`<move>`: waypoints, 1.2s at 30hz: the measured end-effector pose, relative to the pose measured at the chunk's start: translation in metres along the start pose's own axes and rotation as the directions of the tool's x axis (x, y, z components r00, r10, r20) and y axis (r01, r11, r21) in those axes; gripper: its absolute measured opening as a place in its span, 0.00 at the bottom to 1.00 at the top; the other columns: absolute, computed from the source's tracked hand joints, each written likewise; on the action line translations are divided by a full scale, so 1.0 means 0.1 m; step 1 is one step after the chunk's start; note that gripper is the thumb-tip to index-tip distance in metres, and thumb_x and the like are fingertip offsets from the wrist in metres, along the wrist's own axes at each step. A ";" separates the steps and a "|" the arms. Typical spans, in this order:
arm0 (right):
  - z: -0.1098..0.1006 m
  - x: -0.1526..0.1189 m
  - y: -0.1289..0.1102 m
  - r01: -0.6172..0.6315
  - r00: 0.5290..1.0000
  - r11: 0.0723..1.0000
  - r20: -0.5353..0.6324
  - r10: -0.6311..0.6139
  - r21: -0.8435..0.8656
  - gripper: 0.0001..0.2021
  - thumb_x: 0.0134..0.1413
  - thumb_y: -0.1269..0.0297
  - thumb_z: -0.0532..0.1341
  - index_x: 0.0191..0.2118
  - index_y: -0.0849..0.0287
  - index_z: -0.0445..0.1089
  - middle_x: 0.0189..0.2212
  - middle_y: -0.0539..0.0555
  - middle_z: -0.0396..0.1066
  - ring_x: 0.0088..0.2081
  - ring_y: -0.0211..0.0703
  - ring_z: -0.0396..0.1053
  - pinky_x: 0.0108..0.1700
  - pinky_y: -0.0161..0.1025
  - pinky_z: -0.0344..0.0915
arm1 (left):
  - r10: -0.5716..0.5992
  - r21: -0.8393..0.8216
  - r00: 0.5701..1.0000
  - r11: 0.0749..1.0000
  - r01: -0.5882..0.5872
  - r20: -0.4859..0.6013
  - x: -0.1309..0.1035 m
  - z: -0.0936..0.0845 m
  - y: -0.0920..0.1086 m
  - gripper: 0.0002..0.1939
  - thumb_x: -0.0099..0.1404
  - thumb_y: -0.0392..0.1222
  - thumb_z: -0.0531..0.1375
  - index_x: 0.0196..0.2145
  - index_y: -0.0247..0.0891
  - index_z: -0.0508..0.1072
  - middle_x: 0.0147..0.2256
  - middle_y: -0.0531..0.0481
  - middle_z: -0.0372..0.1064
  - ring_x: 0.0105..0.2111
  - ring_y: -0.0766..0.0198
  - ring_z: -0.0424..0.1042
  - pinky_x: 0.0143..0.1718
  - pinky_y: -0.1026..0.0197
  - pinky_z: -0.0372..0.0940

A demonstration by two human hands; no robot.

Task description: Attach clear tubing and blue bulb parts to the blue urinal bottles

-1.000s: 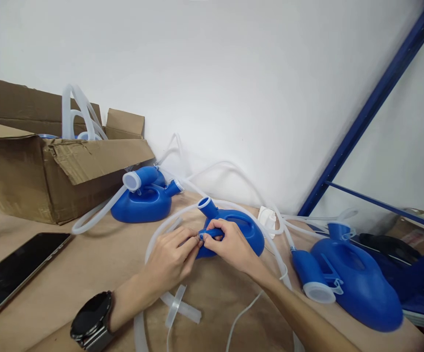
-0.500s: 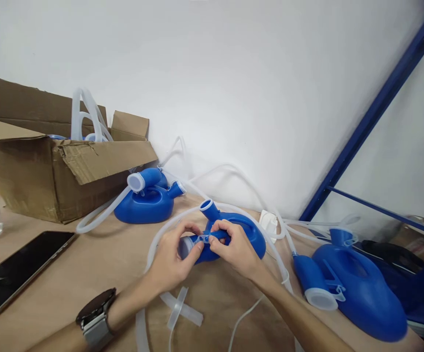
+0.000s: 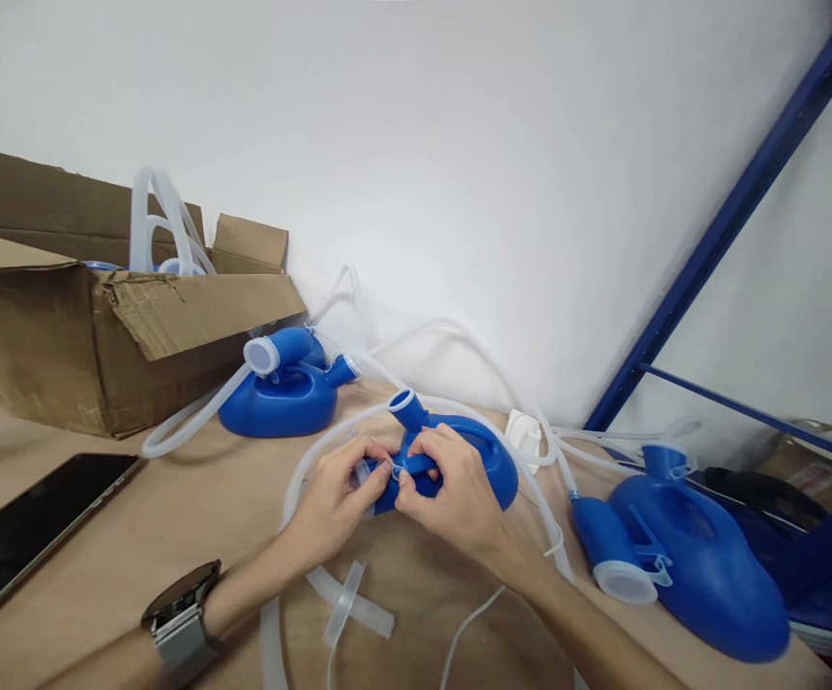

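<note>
In the head view, my left hand (image 3: 334, 503) pinches a small clear plastic strap (image 3: 397, 471) by the pale cap of a blue urinal funnel. My right hand (image 3: 455, 494) has its thumb and fingers closed on the narrow blue handle strip (image 3: 422, 464) right beside that strap. Both hands meet in front of a blue urinal bottle (image 3: 506, 474), whose open neck (image 3: 407, 407) tilts up to the left. Fingers hide most of the funnel. A translucent hose (image 3: 293, 489) curls around the bottle and under my left forearm.
Another blue bottle with its capped funnel (image 3: 279, 407) stands left, one more (image 3: 718, 565) right. A cardboard box (image 3: 34, 355) holds hoses. A phone (image 3: 34, 527), crossed tube pieces (image 3: 348, 604) and a white plug (image 3: 523, 436) lie on the table. A blue metal frame (image 3: 718, 230) rises at right.
My fingers have drawn closer together at the strap and handle strip. My left hand now covers more of the funnel's pale cap. The view has shifted slightly.
</note>
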State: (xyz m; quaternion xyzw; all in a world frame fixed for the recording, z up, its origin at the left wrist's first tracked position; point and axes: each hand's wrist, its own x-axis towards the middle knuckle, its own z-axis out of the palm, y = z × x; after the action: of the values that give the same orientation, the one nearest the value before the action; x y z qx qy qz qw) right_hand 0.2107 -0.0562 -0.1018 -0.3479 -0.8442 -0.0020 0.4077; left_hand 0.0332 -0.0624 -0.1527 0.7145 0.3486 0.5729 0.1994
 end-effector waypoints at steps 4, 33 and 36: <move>0.05 -0.03 0.08 0.176 0.982 0.976 -0.040 -0.182 -0.127 0.03 0.49 0.68 0.58 0.29 0.54 0.62 0.25 0.51 0.66 0.31 0.46 0.62 0.43 0.45 0.65 | 0.014 -0.029 1.000 0.999 -0.014 -0.001 -0.01 0.01 0.01 0.10 0.72 0.45 0.56 0.34 0.40 0.70 0.41 0.44 0.78 0.38 0.59 0.77 0.39 0.59 0.70; 0.07 -0.01 0.16 0.071 0.997 0.983 0.025 -0.067 -0.167 0.10 0.48 0.67 0.57 0.25 0.53 0.51 0.21 0.48 0.62 0.28 0.42 0.60 0.35 0.40 0.56 | -0.309 -0.266 0.947 0.909 0.320 0.082 0.08 0.01 0.05 0.14 0.66 0.50 0.63 0.40 0.38 0.83 0.41 0.45 0.82 0.43 0.53 0.79 0.47 0.57 0.72; 0.06 -0.02 0.15 0.060 0.998 0.985 0.031 -0.056 -0.159 0.11 0.47 0.66 0.58 0.24 0.54 0.51 0.21 0.49 0.63 0.28 0.42 0.61 0.35 0.39 0.56 | -0.283 -0.276 0.956 0.915 0.292 0.075 0.08 0.00 0.05 0.14 0.65 0.50 0.64 0.36 0.38 0.83 0.37 0.46 0.82 0.38 0.55 0.79 0.41 0.59 0.73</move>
State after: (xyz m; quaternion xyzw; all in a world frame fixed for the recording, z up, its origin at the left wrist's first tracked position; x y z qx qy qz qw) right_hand 0.2161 -0.0441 -0.1116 -0.3547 -0.8564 -0.0769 0.3671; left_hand 0.0352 -0.0605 -0.1439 0.6288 0.3605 0.5694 0.3878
